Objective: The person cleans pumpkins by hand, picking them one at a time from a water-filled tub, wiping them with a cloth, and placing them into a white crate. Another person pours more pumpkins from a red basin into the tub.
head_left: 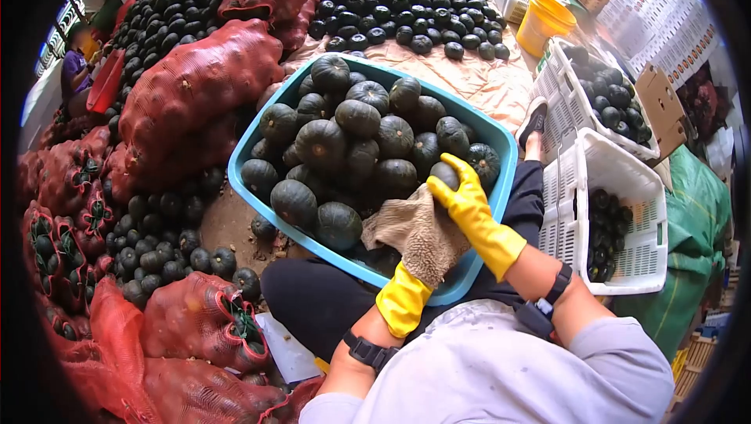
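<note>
A blue tub (292, 230) heaped with dark green squashes (320, 145) rests across my legs. Over its right side, my right hand (468, 201) in a yellow rubber glove has its fingers wrapped round a small dark squash (445, 175). My left hand (418, 260), also in a yellow glove, is mostly covered by a brown, rough cloth (404, 224); its fingers are hidden under the fabric. The cloth lies against the squashes at the tub's near right side, just below my right hand.
Red mesh sacks (195, 80) and loose squashes lie at the left. White crates (659, 248) holding squashes stand at the right, with a yellow bucket (545, 23) behind. A squash pile (399, 1) fills the back. Another person (76, 72) sits at the far left.
</note>
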